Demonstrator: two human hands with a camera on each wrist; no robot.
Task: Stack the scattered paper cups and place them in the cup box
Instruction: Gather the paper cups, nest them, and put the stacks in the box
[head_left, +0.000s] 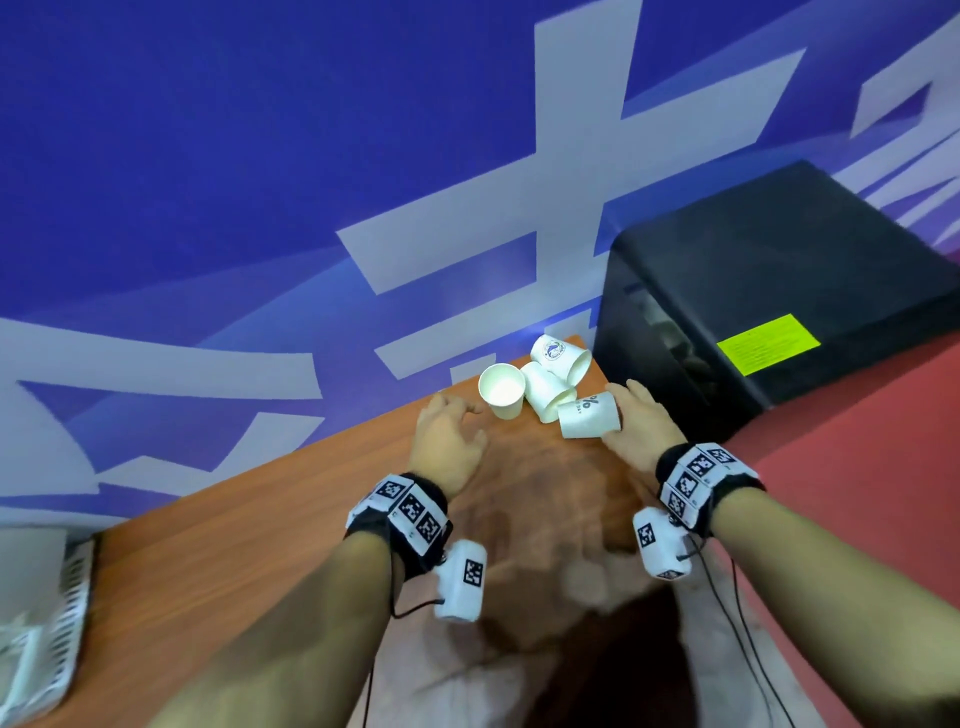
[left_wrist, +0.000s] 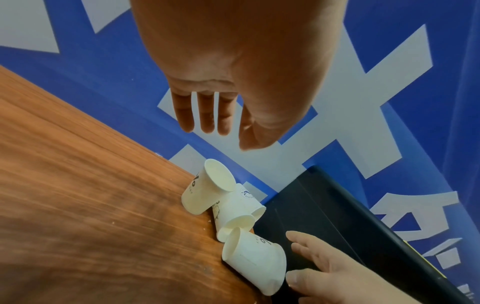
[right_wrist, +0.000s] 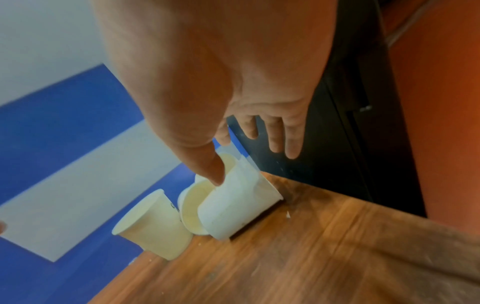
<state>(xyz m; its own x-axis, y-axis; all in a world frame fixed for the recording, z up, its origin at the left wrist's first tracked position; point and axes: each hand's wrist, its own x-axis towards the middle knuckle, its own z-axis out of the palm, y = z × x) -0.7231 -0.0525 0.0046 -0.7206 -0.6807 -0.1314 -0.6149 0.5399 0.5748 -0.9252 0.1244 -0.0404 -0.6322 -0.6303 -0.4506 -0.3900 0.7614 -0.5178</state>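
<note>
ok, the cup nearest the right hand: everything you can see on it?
The nearest cup is a white paper cup with a dark percent-style print and small lettering on its wall. It lies on its side on the wooden table, near the corner by the black box, its flat base toward the right hand and its rolled rim toward a second fallen cup, which it seems to touch. The thumb reaches it in the right wrist view; no closed grip. It looks undented.

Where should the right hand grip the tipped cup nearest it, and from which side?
Probably around the side wall, coming from above and the right. The cup lies on its side on the table, bottom toward the right hand, mouth against another cup, so the rim is hard to reach.
</note>
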